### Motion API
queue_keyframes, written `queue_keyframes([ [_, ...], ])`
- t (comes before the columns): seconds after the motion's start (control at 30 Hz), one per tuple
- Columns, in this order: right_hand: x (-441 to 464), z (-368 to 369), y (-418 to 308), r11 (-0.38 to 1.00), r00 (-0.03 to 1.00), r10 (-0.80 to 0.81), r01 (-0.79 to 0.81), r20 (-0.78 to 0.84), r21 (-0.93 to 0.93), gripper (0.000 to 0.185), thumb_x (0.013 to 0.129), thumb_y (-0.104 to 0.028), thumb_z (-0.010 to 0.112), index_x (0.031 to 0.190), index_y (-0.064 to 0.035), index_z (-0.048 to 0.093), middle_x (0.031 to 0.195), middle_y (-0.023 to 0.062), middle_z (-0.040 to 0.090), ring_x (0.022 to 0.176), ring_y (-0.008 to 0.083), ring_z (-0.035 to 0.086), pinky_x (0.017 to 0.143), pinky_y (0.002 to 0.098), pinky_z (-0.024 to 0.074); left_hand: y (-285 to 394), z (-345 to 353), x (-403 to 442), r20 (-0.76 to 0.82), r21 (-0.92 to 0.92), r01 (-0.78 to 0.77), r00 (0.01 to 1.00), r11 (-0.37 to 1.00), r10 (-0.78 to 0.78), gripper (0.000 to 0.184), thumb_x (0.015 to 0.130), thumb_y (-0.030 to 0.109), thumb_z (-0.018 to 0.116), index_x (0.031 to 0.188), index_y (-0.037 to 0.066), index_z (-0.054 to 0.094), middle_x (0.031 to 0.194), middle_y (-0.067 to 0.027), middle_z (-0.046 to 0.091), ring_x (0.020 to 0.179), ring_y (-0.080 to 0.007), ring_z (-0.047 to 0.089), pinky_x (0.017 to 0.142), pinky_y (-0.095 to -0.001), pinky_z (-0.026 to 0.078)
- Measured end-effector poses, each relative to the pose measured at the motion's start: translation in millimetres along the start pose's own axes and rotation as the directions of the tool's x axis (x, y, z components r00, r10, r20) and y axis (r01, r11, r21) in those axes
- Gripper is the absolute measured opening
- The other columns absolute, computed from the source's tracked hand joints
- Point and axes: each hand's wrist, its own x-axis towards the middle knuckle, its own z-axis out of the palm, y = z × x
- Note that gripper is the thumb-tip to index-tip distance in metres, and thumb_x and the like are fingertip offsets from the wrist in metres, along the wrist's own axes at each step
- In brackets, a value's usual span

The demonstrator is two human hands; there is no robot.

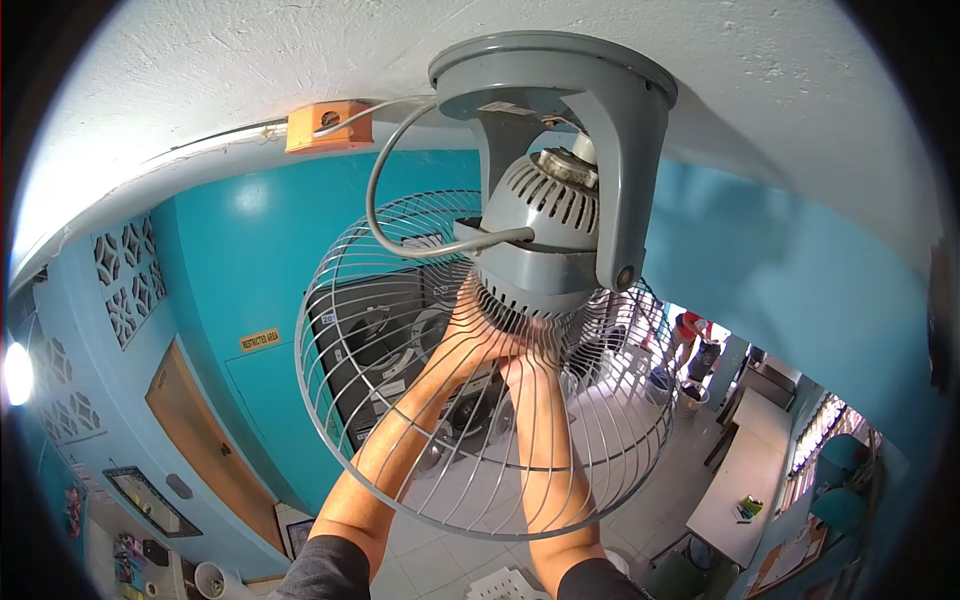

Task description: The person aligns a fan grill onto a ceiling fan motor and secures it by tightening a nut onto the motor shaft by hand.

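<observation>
A grey ceiling fan unit [560, 70] is fixed to the ceiling, its vented motor housing [535, 265] hanging tilted in a U-shaped bracket [640, 190]. A round wire fan guard [345, 455] spreads below the motor; no blades show. Both my forearms reach up behind the guard's wires. My left hand [477, 325] is at the guard's centre, just under the motor, fingers bent inward. Close beside it, my right hand [532, 355] also reaches the centre. Dense wires and the housing cover most of the fingertips, so what they grip is hidden.
A grey cable [375, 190] loops from the motor to an orange box [330, 127] at the ceiling. Below are dark equipment [365, 340], a wooden door [215, 440], a long table [735, 485], and a plastic stool [505, 585]. A person in red [688, 330] stands far off.
</observation>
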Motion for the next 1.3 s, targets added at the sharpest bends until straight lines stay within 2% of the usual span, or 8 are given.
queue_keyframes([
  [0.13, 8, -10, 7, 0.973, 0.934, -0.220, 0.229, 0.280, 0.000, 0.044, 0.069, -0.013, 0.052, 0.110, -0.0064, 0.037, 0.092, 0.0091, 0.047, 0.078, 0.0210, 0.051, 0.071, 0.0345, 0.0432, 4, -1, 0, -0.110, 0.111, 0.017, 0.994, 0.994, -0.005, 0.079, 0.051, 0.049, 0.060, 0.114, 0.007, 0.037, 0.113, -0.0098, 0.043, 0.105, -0.0277, 0.038, 0.092, -0.0365, 0.029],
  [0.23, 17, -31, -68, -0.159, 0.665, 0.583, -0.469, 0.466, 0.869, 0.032, 0.072, -0.014, 0.055, 0.101, -0.0071, 0.044, 0.095, 0.0038, 0.050, 0.085, 0.0139, 0.052, 0.062, 0.0237, 0.0482, -14, 6, -2, -0.169, 0.403, -0.091, 0.971, 0.911, 0.172, 0.084, 0.049, 0.054, 0.060, 0.115, 0.007, 0.037, 0.114, -0.0103, 0.043, 0.106, -0.0282, 0.038, 0.092, -0.0369, 0.028],
  [0.53, -3, -13, -72, 0.069, 0.759, 0.624, -0.290, 0.186, 0.954, 0.036, 0.072, -0.007, 0.053, 0.107, -0.0021, 0.043, 0.104, 0.0133, 0.045, 0.106, 0.0219, 0.041, 0.082, 0.0325, 0.0415, -43, 12, -1, -0.254, 0.523, -0.084, 0.935, 0.848, 0.249, 0.088, 0.049, 0.056, 0.061, 0.116, 0.005, 0.035, 0.116, -0.0112, 0.041, 0.107, -0.0301, 0.036, 0.092, -0.0383, 0.027],
  [0.7, -8, -15, -48, 0.996, 0.998, -0.066, 0.066, -0.001, 0.065, 0.039, 0.068, -0.002, 0.049, 0.106, 0.0010, 0.042, 0.093, 0.0196, 0.048, 0.089, 0.0383, 0.046, 0.082, 0.0486, 0.0353, -25, 9, -6, -0.324, 0.270, -0.086, 0.930, 0.959, 0.175, 0.097, 0.044, 0.061, 0.061, 0.118, 0.004, 0.033, 0.119, -0.0126, 0.038, 0.109, -0.0302, 0.034, 0.094, -0.0383, 0.025],
  [0.8, -5, -16, -30, 0.842, 0.898, -0.429, 0.438, 0.100, -0.316, 0.023, 0.072, -0.003, 0.047, 0.096, -0.0026, 0.045, 0.081, 0.0154, 0.049, 0.079, 0.0310, 0.049, 0.071, 0.0443, 0.0381, -41, 13, -2, -0.239, 0.542, -0.091, 0.936, 0.835, 0.257, 0.097, 0.044, 0.063, 0.059, 0.118, 0.005, 0.033, 0.119, -0.0131, 0.038, 0.109, -0.0305, 0.035, 0.094, -0.0382, 0.026],
  [1.0, 4, -8, -55, 0.805, 0.953, 0.295, -0.287, 0.068, 0.519, 0.025, 0.083, -0.018, 0.041, 0.107, -0.0111, 0.043, 0.099, 0.0089, 0.049, 0.092, 0.0181, 0.047, 0.080, 0.0332, 0.0388, -31, 11, 1, -0.156, 0.794, -0.030, 0.955, 0.607, 0.252, 0.095, 0.044, 0.060, 0.061, 0.118, 0.007, 0.035, 0.117, -0.0122, 0.041, 0.106, -0.0308, 0.037, 0.093, -0.0383, 0.028],
  [1.1, 8, -28, -99, -0.154, 0.839, 0.479, -0.211, 0.260, 0.965, 0.042, 0.082, -0.028, 0.048, 0.118, -0.0116, 0.034, 0.115, 0.0023, 0.041, 0.105, 0.0159, 0.040, 0.088, 0.0312, 0.0343, 5, -2, -2, -0.110, 0.591, -0.048, 0.984, 0.806, 0.140, 0.090, 0.047, 0.057, 0.061, 0.117, 0.007, 0.036, 0.117, -0.0118, 0.042, 0.106, -0.0294, 0.038, 0.092, -0.0380, 0.029],
  [1.3, -17, 3, -34, 0.383, 0.843, 0.532, -0.321, 0.077, 0.866, 0.045, 0.073, -0.016, 0.056, 0.112, -0.0026, 0.038, 0.114, 0.0107, 0.039, 0.103, 0.0234, 0.041, 0.087, 0.0365, 0.0347, -26, 9, -4, -0.210, 0.499, -0.047, 0.962, 0.866, 0.174, 0.089, 0.048, 0.056, 0.060, 0.118, 0.007, 0.035, 0.117, -0.0117, 0.042, 0.107, -0.0291, 0.038, 0.093, -0.0378, 0.029],
])
